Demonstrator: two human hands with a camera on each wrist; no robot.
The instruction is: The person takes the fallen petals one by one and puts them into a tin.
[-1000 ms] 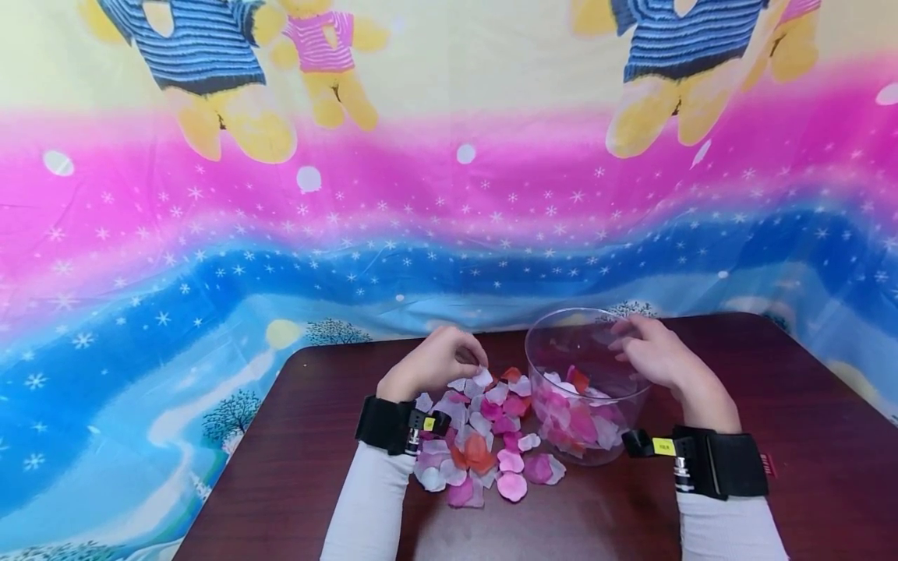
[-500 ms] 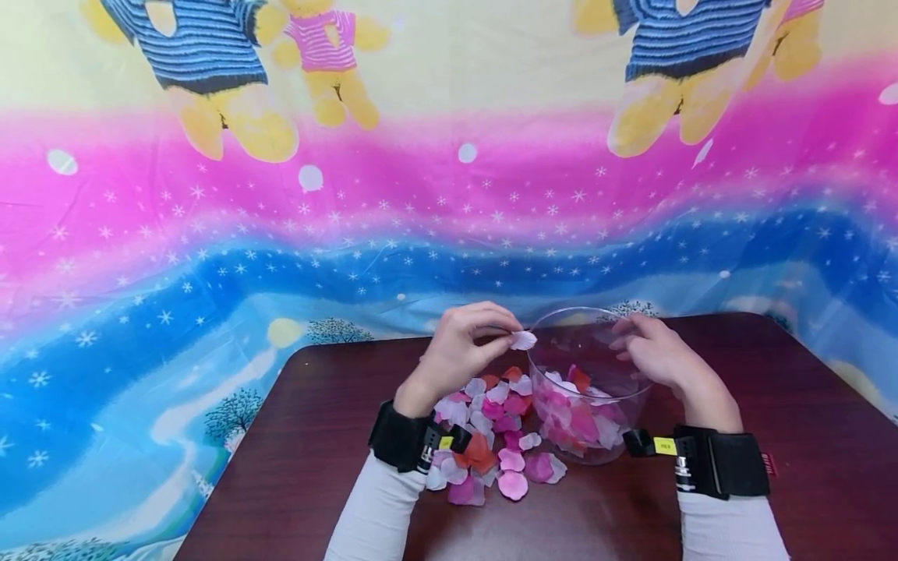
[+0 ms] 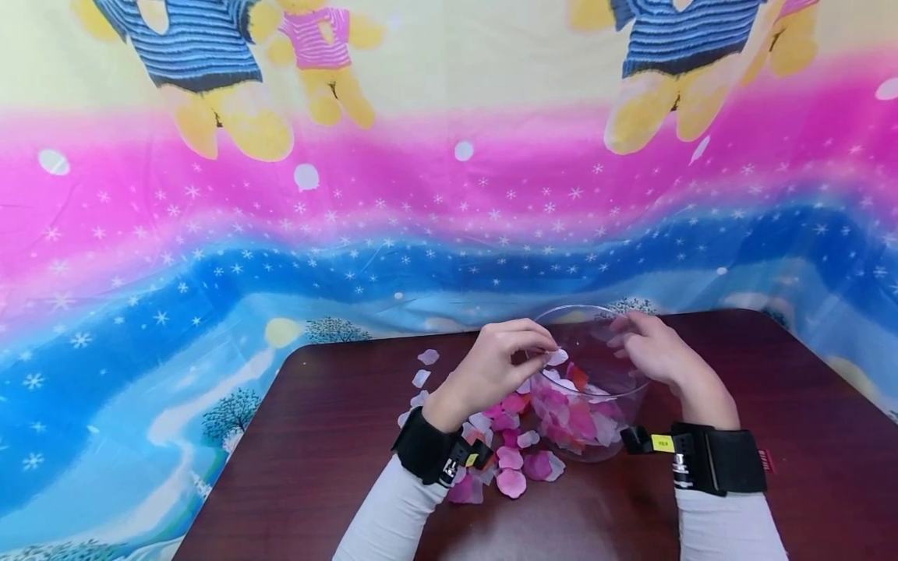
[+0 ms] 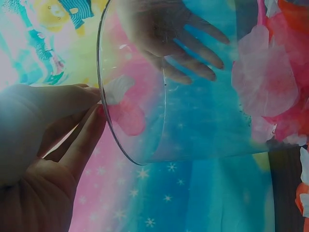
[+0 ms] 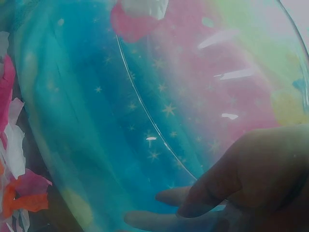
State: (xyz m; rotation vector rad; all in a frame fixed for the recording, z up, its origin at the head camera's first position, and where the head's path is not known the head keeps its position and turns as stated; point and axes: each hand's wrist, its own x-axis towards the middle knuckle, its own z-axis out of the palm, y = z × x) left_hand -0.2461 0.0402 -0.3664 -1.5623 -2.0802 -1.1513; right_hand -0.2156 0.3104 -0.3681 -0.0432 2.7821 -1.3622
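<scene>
We see a clear, glossy plastic jar [image 3: 589,382], thin matt cloth-like petals [image 3: 512,467], a dark wood-grain table [image 3: 316,467] with a soft sheen, and a smooth printed fabric backdrop [image 3: 351,234] behind.

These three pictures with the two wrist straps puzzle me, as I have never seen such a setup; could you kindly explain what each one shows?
No machine here: a person works with bare hands, wearing a camera on the head and one on each black wrist strap. The wide picture is the head view. On the dark brown wooden table stands a clear round plastic container partly filled with fabric petals; a loose pile of pink, white and orange fabric petals lies beside it. The left hand pinches one pale petal at the container's rim; the left wrist picture shows that from close up. The right hand rests on the container's far side, fingers spread against its wall, as the right wrist picture shows.
</scene>
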